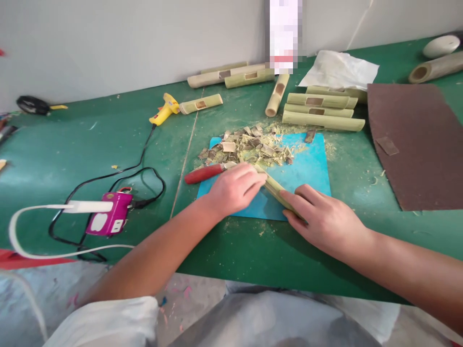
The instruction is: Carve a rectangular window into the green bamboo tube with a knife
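A green bamboo piece [277, 189] lies slanted over the blue mat [311, 171], between my two hands. My left hand [237, 189] is closed at its upper end, fingers curled together over it. Around its lower end wrap the fingers of my right hand [320, 217]. Just beyond my left hand is a tool with a red handle [204, 174]; its metal part is mostly hidden by shavings and the hand. A heap of bamboo shavings and chips [249, 145] covers the mat's far part.
Cut bamboo tubes [323, 123] lie at the back, under a white tissue [338, 70]. Brown sheet [415, 144] at right. Yellow glue gun [165, 110] touches a tube [211, 102] at left; its cord runs to a purple power strip [121, 205] on the green table [224, 250].
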`<state>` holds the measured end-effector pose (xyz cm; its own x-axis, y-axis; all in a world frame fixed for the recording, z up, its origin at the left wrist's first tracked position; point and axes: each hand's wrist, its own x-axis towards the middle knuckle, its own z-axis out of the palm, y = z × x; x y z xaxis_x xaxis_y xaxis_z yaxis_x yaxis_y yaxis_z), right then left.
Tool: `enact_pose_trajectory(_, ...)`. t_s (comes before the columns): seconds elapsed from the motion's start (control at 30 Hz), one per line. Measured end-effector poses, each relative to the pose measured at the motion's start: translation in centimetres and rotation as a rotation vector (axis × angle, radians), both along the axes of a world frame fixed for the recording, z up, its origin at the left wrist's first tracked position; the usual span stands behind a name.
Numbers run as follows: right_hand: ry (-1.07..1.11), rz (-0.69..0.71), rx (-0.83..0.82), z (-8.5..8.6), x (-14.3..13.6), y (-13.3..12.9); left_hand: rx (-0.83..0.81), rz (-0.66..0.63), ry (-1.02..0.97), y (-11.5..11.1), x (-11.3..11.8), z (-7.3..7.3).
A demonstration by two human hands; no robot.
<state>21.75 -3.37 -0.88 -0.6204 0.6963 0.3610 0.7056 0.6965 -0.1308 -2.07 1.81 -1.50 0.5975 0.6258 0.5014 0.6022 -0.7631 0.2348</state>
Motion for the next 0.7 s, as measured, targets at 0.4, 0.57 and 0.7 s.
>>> enact_pose_trajectory(0.4, 0.013, 0.009, 0.012, 0.14, -0.07, -0.21, 0.087, 0.033, 0.028, -0.31, 0.00, -0.09)
enact_pose_trajectory(0.57, 0.021, 0.000, 0.018, 0.05, 0.03, -0.20, 0.093, 0.070, -0.018, -0.27, 0.13, -0.09)
enact_pose_trajectory(0.7, 0.012, 0.005, 0.018, 0.04, 0.03, -0.17, 0.056, 0.001, 0.021, -0.32, 0.03, 0.02)
